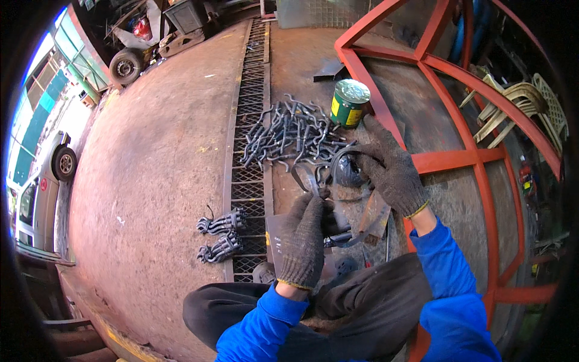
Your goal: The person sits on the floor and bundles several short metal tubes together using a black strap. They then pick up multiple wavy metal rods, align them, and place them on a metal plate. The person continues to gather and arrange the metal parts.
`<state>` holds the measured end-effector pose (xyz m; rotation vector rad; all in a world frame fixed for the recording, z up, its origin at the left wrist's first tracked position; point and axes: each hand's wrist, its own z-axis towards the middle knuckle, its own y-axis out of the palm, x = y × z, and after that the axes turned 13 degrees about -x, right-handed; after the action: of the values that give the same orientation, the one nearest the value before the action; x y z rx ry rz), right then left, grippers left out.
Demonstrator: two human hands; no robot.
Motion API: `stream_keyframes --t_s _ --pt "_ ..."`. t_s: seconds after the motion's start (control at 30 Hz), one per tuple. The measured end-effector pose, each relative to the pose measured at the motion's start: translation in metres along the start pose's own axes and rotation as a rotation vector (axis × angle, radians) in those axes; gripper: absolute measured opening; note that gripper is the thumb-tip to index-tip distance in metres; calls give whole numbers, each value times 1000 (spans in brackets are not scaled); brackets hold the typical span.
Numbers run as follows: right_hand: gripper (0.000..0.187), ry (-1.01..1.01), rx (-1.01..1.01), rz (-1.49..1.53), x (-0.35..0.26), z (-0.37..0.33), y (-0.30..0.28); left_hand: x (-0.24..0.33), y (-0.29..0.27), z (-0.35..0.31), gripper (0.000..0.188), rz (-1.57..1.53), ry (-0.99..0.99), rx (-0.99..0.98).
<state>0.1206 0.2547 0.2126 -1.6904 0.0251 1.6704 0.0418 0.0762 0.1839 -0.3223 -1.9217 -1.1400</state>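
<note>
Both my hands wear dark grey knit gloves. My left hand [304,238] is closed on a thin black strip [309,178], which loops up above its fingertips. My right hand [391,172] is raised to the right, its fingers curled around the black strip beside a wound black coil [346,171]. More of the strip hangs in a curve below the right hand. Just beyond the hands lies a loose heap of bent grey metal rods [289,136]. Some short rods [338,238] lie behind the left hand, partly hidden by it.
Two tied bundles of bent rods [220,244] lie left of a floor grating [248,157]. A green and yellow can [348,104] stands behind the heap. A red metal frame [443,158] rises along the right. Stacked plastic chairs [522,105] and a parked vehicle [42,187] stand farther off.
</note>
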Motion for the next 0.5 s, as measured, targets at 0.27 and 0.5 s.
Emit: stream_keyframes --t_s 0.27,0.5 --pt "26 -175 159 -138 -13 -4 -6 1 5 -9 34 109 -143 -120" --pt "27 -261 144 -253 -19 -6 -9 -13 -1 -9 38 222 -194 -231"
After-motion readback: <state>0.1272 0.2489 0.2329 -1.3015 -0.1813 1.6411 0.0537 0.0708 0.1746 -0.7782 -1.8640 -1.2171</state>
